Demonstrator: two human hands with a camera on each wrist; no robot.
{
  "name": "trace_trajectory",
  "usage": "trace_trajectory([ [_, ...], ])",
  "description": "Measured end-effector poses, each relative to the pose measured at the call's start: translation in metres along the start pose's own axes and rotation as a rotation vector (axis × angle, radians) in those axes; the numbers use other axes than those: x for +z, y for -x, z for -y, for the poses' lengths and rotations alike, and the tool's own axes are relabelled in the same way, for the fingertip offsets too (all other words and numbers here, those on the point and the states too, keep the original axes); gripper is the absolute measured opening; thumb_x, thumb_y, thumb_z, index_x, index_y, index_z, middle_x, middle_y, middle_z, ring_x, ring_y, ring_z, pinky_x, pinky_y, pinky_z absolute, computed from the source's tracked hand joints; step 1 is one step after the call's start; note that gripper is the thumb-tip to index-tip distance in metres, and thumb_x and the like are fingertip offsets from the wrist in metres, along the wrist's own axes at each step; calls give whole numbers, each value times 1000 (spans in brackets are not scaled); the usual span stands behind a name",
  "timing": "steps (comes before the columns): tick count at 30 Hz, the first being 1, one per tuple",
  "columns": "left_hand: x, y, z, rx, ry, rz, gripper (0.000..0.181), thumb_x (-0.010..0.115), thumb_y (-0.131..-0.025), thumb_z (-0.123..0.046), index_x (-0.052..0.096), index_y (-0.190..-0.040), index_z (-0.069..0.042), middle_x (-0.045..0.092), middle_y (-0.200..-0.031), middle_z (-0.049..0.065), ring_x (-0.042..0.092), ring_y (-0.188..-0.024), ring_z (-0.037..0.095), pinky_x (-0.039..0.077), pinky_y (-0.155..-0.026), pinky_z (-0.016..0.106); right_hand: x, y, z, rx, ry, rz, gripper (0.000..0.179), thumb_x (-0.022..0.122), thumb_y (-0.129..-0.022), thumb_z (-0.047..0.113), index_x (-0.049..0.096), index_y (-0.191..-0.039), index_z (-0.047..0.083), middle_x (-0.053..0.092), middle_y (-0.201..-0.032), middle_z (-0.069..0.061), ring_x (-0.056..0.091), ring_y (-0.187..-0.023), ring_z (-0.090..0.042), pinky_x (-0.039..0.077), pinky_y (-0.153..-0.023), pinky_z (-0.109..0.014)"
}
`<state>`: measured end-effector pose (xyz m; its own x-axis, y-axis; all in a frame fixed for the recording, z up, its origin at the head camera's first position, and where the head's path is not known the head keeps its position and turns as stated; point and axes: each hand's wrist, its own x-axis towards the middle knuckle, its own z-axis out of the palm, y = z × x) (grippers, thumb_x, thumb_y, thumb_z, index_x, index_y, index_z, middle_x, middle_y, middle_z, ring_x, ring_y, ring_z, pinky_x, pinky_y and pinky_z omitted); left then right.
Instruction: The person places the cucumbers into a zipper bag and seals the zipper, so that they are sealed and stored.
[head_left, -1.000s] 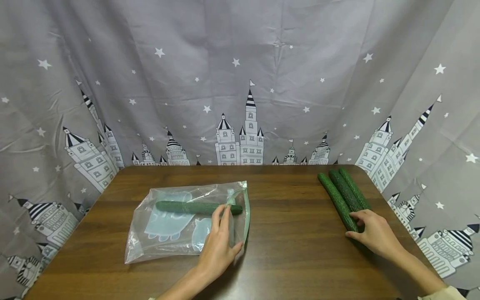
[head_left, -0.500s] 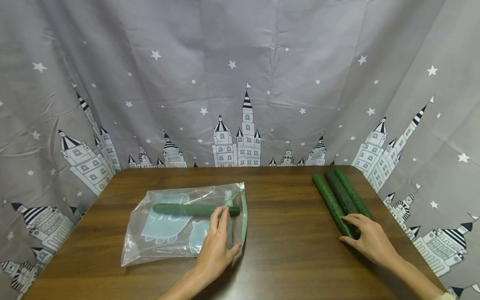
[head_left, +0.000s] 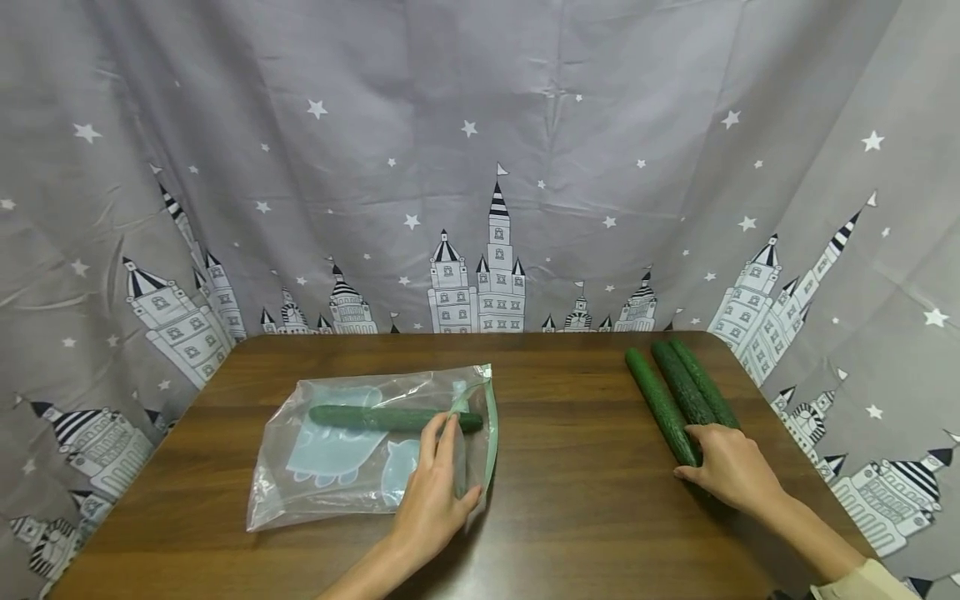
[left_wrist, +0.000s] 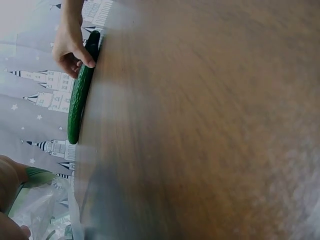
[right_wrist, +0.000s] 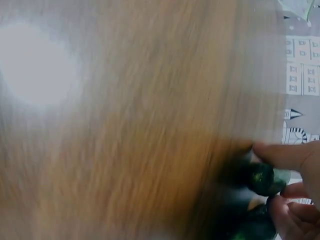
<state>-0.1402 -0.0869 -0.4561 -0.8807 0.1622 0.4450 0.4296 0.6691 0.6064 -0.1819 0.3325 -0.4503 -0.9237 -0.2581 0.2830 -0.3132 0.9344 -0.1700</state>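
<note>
A clear zip bag (head_left: 337,492) with pale blue prints and a green closure lies on the left of the table, one cucumber (head_left: 352,416) inside it. My left hand (head_left: 431,500) holds back the bag's upper edge at the mouth, fingertips on the green strip. Three cucumbers lie side by side at the right. My right hand (head_left: 731,467) grips the near end of the leftmost cucumber (head_left: 660,404), thumb on its left side, fingers between it and the middle cucumber (head_left: 682,383). In the right wrist view, the gripped cucumber's end (right_wrist: 261,177) shows between thumb and fingers.
The rightmost cucumber (head_left: 705,383) lies against the middle one, near the table's right edge. Behind the brown wooden table (head_left: 570,500) hangs a grey curtain (head_left: 600,150) printed with castles and stars.
My right hand has shifted a little left and tightened round the leftmost cucumber, which has come slightly apart from the middle one. My left hand keeps its place on the bag.
</note>
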Motion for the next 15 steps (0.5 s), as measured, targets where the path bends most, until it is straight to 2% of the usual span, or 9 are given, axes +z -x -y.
trace_trajectory([
  [7, 0, 0, 0, 8, 0, -5, 107, 94, -66, 8, 32, -154, 11, 30, -156, 24, 50, -58, 5, 55, -57, 17, 5, 2, 7, 40, -26, -25, 55, 91, -72, 16, 71, -115, -11, 71, -107, -28, 68, -91, -49, 57, -68, -62],
  [12, 0, 0, -1, -4, 9, 7, 106, 93, -67, 7, 32, -154, 11, 30, -155, 25, 47, -56, 3, 53, -53, 16, 8, 6, 9, 146, -103, -75, 51, 81, -76, 14, 70, -118, -12, 71, -105, -31, 68, -80, -46, 56, -60, -61],
  [15, 0, 0, -1, -6, 8, 6, 106, 93, -68, 7, 32, -154, 11, 30, -155, 24, 47, -56, 3, 54, -54, 17, 7, 6, 11, 199, -153, -133, 48, 78, -78, 13, 70, -119, -13, 71, -97, -32, 64, -63, -37, 53, -50, -54],
])
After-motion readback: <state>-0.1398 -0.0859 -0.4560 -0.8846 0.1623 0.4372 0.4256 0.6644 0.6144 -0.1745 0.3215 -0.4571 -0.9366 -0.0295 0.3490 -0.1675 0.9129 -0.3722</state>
